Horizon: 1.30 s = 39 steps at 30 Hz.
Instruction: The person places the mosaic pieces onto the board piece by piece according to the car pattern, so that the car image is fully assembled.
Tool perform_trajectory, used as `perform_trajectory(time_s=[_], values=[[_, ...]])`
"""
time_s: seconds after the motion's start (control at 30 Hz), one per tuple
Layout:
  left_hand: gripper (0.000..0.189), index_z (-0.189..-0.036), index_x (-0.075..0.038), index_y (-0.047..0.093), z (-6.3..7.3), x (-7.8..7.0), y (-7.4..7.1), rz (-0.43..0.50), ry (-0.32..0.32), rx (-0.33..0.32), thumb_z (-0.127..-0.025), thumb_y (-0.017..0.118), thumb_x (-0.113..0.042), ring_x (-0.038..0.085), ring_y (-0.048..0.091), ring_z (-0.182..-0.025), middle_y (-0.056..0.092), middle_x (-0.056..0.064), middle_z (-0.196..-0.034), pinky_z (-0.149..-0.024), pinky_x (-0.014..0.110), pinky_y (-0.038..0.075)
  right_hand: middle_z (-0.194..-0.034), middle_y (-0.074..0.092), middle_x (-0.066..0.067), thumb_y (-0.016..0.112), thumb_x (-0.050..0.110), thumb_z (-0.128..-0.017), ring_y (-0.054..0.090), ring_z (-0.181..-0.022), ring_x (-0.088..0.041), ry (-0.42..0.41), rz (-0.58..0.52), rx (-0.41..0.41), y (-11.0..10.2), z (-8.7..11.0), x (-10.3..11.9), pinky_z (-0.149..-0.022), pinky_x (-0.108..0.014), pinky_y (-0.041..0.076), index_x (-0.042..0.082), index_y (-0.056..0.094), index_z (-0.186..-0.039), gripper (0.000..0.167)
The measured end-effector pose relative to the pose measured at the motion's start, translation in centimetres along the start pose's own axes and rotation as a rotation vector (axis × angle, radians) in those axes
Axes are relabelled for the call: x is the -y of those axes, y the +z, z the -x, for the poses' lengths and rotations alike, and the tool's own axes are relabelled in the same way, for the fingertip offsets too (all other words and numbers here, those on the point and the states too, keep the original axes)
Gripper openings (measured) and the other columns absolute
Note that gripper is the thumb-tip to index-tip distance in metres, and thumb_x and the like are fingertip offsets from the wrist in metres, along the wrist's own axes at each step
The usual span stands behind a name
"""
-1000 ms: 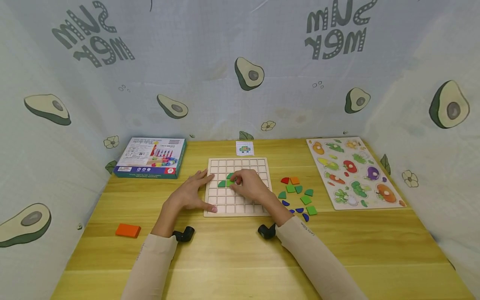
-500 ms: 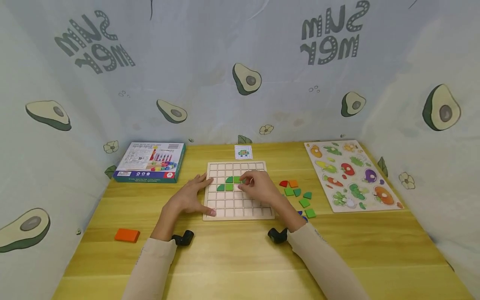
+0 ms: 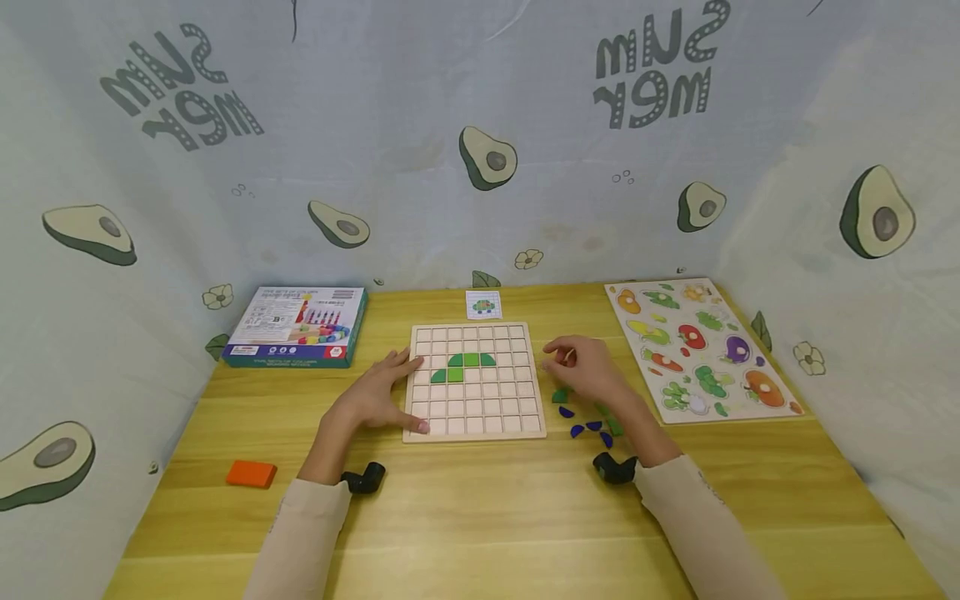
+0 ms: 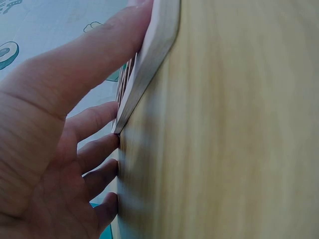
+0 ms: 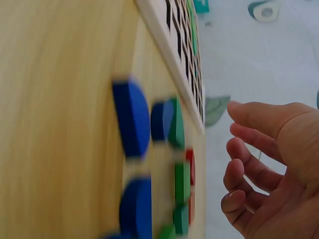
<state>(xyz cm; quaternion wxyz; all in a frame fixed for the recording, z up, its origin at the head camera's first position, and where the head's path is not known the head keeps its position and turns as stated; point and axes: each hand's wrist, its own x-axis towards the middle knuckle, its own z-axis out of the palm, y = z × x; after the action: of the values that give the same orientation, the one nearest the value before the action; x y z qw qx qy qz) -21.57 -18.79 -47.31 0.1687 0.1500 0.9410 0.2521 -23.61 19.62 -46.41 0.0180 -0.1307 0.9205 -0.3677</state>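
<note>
Moved since half a second ago, head view: right hand (image 3: 588, 368), from over the grid board (image 3: 483, 408) to just off its right edge. Now exposed on the board: dark green quarter-round (image 3: 487, 360), curve toward far right, closing the upper row after a light green square (image 3: 471, 360) and another quarter-round with its curve toward far left. Below and stepped leftward: second row of two, quarter-round curved toward far left, then square. Long axis of both rows: left to right, parallel to the near edge of the board. Board itself: near-square, flat at mid-table, one side squarely toward the wearer. Left hand (image 3: 375, 396): fingers spread wide, thumb on the near left corner, fingertips at the left edge. Beneath and beside the right hand: blue half-rounds (image 3: 594, 425), variously turned, and a few green pieces (image 3: 559, 396), partly covered. Beyond the board: pattern card (image 3: 483, 305).

Left wrist view: thumb pressed along the board's edge, fingers apart, lower fingertips by the table (image 4: 239, 119); board seen nearly edge-on, long edge slanting from upper right to lower left.

Right wrist view: fingers loosely bent with nothing gripped, thumb tip close to index; apart from the scattered pieces, a red piece (image 5: 191, 167) among them.
</note>
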Motion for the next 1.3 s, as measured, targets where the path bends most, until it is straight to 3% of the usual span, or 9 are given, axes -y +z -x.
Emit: perform_trajectory(time_s=[0.17,0.4,0.53,0.83,1.13,1.3], values=[[0.121,-0.163,-0.026,0.032,0.0,0.0,0.2,-0.005,-0.005,0.004,-0.064,0.09,-0.065,0.035,0.006,-0.162,0.014,0.003,-0.175,-0.125,0.067,0.019,-0.093,0.068,-0.01,0.073,0.02,-0.097,0.056,-0.074,-0.019,0.036,0.08,0.018,-2.5,0.8,-2.1,-0.063,-0.03,0.047,0.002,0.073,-0.121,0.03],[0.12,-0.163,-0.027,0.032,-0.2,0.1,0.2,-0.013,0.016,-0.001,-0.065,0.089,-0.066,0.035,0.006,-0.162,0.013,0.002,-0.175,-0.125,0.067,0.019,-0.102,0.071,-0.017,0.069,0.012,-0.098,0.061,-0.08,-0.022,0.016,0.177,0.072,-4.5,1.4,-3.6,-0.069,-0.034,0.051,0.0,0.073,-0.12,0.026],[0.12,-0.163,-0.025,0.033,-0.2,0.0,0.1,-0.014,0.023,-0.003,-0.066,0.089,-0.066,0.037,0.007,-0.161,0.014,0.005,-0.175,-0.124,0.069,0.019,-0.103,0.072,-0.017,0.067,0.011,-0.097,0.063,-0.082,-0.023,0.009,0.22,0.104,-4.6,1.2,-3.9,-0.07,-0.035,0.052,0.002,0.075,-0.117,0.023],[0.119,-0.163,-0.026,0.033,0.0,0.1,0.2,-0.022,0.009,-0.001,-0.066,0.089,-0.065,0.035,0.006,-0.162,0.014,0.003,-0.175,-0.126,0.066,0.017,-0.105,0.071,-0.016,0.072,0.018,-0.096,0.062,-0.077,-0.018,0.049,0.196,0.117,-4.1,0.9,-3.7,-0.066,-0.032,0.051,0.002,0.075,-0.12,0.028],[0.119,-0.163,-0.025,0.034,0.2,0.0,0.1,-0.015,0.01,-0.005,-0.065,0.089,-0.065,0.036,0.007,-0.162,0.014,0.003,-0.175,-0.125,0.067,0.018,-0.106,0.072,-0.016,0.072,0.017,-0.096,0.065,-0.09,-0.026,0.034,0.216,0.103,-3.9,0.9,-3.8,-0.076,-0.042,0.057,0.001,0.076,-0.118,0.027],[0.118,-0.163,-0.025,0.034,0.2,-0.2,0.1,-0.017,0.007,0.001,-0.066,0.089,-0.065,0.036,0.007,-0.162,0.015,0.003,-0.174,-0.125,0.066,0.019,-0.102,0.071,-0.016,0.072,0.015,-0.096,0.061,-0.081,-0.023,0.033,0.215,0.079,-3.7,1.0,-3.9,-0.07,-0.034,0.052,-0.002,0.074,-0.119,0.029]])
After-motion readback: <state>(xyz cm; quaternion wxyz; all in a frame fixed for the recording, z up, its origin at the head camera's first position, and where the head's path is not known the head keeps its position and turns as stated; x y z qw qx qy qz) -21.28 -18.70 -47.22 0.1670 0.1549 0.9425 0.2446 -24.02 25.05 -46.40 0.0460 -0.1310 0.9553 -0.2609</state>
